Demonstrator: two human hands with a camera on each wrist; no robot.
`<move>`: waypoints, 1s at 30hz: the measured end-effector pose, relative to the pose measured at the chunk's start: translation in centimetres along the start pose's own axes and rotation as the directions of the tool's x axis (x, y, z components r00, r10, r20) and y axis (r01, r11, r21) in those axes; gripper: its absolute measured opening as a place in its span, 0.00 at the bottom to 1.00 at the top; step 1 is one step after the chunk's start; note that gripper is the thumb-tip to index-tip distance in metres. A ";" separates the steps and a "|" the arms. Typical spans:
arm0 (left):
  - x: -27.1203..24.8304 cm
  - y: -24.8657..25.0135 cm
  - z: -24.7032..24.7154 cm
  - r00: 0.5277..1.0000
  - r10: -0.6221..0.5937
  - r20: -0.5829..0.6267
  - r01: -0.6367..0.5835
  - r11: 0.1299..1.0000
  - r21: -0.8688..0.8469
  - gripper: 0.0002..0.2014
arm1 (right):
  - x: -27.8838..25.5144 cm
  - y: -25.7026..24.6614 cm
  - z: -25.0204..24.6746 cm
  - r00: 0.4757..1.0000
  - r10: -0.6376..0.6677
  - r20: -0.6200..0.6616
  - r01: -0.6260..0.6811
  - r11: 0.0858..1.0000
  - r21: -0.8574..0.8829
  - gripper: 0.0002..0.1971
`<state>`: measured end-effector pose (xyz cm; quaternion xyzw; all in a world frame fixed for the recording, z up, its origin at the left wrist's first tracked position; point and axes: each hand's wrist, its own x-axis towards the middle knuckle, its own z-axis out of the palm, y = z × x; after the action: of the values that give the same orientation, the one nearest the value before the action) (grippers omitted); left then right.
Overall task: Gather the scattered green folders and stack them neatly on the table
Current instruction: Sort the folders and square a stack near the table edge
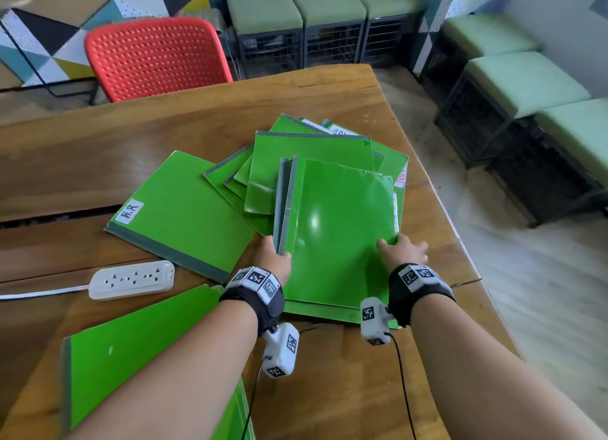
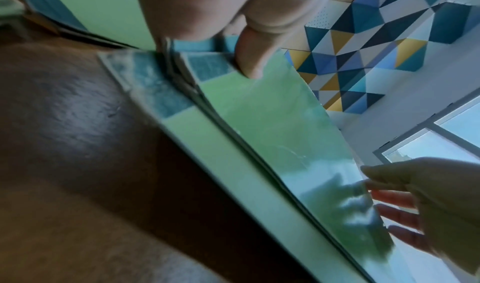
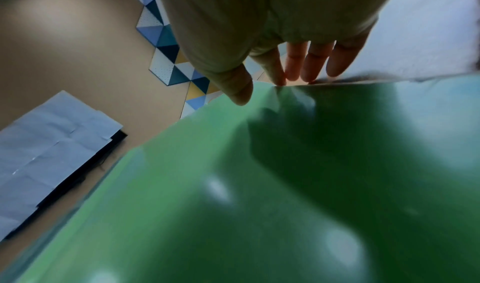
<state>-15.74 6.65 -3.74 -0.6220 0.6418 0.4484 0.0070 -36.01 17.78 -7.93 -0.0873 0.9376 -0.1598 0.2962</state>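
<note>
A small bundle of glossy green folders (image 1: pixel 335 229) with grey spines is tilted up above the table (image 1: pixel 345 390). My left hand (image 1: pixel 275 257) grips its spine corner, thumb (image 2: pixel 253 61) on the top cover (image 2: pixel 272 127). My right hand (image 1: pixel 398 249) pinches the opposite edge, thumb (image 3: pixel 239 91) on the cover (image 3: pixel 259 184) and fingers behind it. Beyond lies a loose pile of green folders (image 1: pixel 306 150). Another folder (image 1: pixel 316 312) lies flat under the bundle. A folder labelled H.R (image 1: pixel 184 209) lies to the left. One more folder (image 1: pixel 131 347) sits under my left forearm.
A white power strip (image 1: pixel 131 280) with its cord lies left of my left wrist. A red chair (image 1: pixel 154 54) stands behind the table. The table's right edge (image 1: pixel 467 258) is close to my right hand. Green-topped stools (image 1: pixel 526 81) line the walls.
</note>
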 end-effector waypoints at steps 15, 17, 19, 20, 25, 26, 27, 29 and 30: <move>-0.1 -4.0 -10.2 0.928 0.154 -0.339 -0.288 0.874 -0.391 0.17 | -8.1 -7.9 -1.5 0.882 -0.459 -0.106 0.385 0.571 0.725 0.17; 0.5 -4.4 -11.4 0.922 0.175 -0.345 -0.330 0.821 -0.466 0.25 | -9.2 -8.6 -1.4 0.839 -0.531 -0.119 0.418 0.489 0.765 0.15; 1.3 -4.9 -12.0 0.919 0.184 -0.348 -0.352 0.781 -0.516 0.28 | -10.0 -8.7 -1.0 0.795 -0.600 -0.088 0.421 0.443 0.791 0.20; 1.2 -5.0 -12.1 0.925 0.180 -0.334 -0.343 0.772 -0.535 0.30 | -10.3 -8.4 -0.6 0.777 -0.627 -0.062 0.410 0.428 0.806 0.23; 2.7 -7.4 -10.5 0.968 0.112 -0.224 -0.188 0.917 -0.352 0.28 | -10.1 -6.6 2.0 0.805 -0.591 0.051 0.329 0.516 0.791 0.28; 2.8 -7.7 -10.4 0.974 0.058 -0.219 -0.128 0.939 -0.319 0.26 | -9.9 -6.4 2.2 0.812 -0.580 0.064 0.326 0.541 0.775 0.26; 3.1 -8.0 -10.6 0.972 -0.014 -0.233 -0.057 0.954 -0.293 0.23 | -9.6 -6.3 2.3 0.826 -0.559 0.075 0.304 0.553 0.776 0.26; 3.6 -8.4 -11.0 0.962 -0.160 -0.222 0.088 0.949 -0.302 0.20 | -9.0 -6.5 2.2 0.854 -0.516 0.071 0.281 0.572 0.770 0.30; 3.5 -8.3 -11.3 0.965 -0.212 -0.155 0.153 0.934 -0.322 0.21 | -8.8 -6.8 1.9 0.861 -0.506 0.058 0.295 0.588 0.753 0.33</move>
<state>-3.64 -1.24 -3.63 -0.7120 0.5014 0.4795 -0.1084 -27.32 13.18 -2.42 -0.1953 0.7037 -0.5646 0.3847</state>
